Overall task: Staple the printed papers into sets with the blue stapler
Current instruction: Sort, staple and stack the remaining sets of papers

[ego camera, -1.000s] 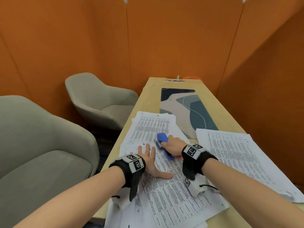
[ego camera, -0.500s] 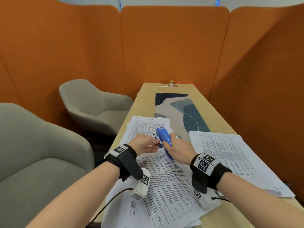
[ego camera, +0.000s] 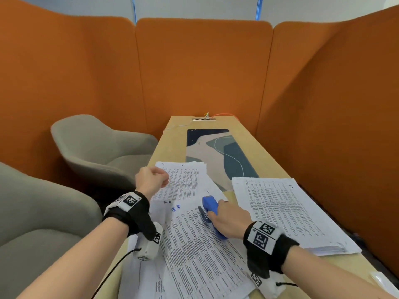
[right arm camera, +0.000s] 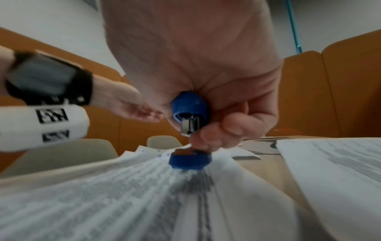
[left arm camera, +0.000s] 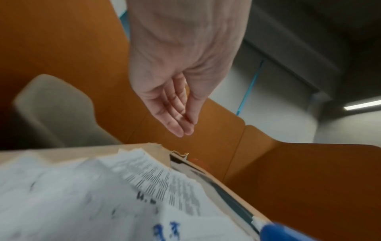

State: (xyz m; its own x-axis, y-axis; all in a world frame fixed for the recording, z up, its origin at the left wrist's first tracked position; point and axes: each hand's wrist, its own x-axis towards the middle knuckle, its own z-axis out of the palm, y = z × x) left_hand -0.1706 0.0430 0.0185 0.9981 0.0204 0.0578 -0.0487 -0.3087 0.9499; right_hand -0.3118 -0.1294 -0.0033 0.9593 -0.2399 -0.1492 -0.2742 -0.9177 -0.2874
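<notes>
1. Right hand (ego camera: 230,221) is gripping the blue stapler (ego camera: 212,209), fingers curled round it, over the printed papers (ego camera: 200,251).
2. Stapler base is apparently resting on the top sheet.
3. Left hand (ego camera: 152,180) is hovering just left of the stapler, fingers relaxed, holding nothing.
</notes>
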